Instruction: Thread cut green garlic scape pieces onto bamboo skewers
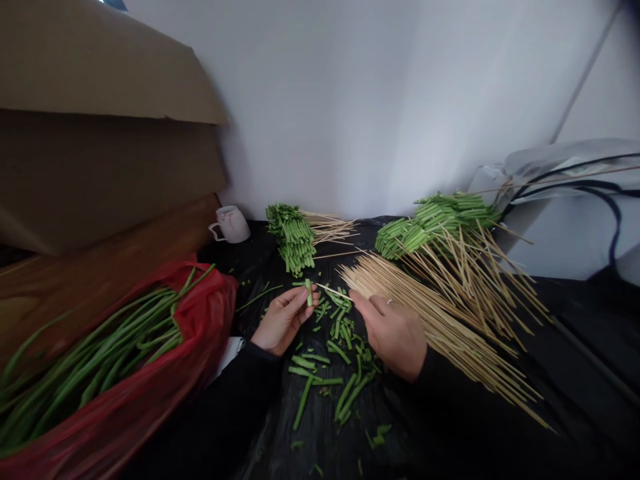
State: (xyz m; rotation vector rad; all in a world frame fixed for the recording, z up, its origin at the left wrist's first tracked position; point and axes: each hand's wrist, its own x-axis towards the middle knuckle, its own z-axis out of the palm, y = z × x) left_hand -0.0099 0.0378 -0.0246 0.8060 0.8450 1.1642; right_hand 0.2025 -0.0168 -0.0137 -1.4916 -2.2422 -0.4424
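Note:
My left hand (287, 317) pinches a short green bean piece (309, 292), held upright between thumb and fingers. From the right, my right hand (393, 333) grips a thin wooden skewer (334, 291), its tip pointing left at the bean piece; whether the two touch is too small to tell. Loose cut bean pieces (340, 347) lie scattered on the black plastic sheet (273, 420) below and between my hands. Beside my right hand a large pile of bare skewers (450, 333) fans out diagonally.
Skewered beans are stacked at the back middle (293, 240) and back right (440, 220). A red bag (213, 333) of long beans (115, 347) fills the left front. Behind it are a white mug (231, 225) and cardboard box (110, 180). Dark cables (590, 183) hang at right.

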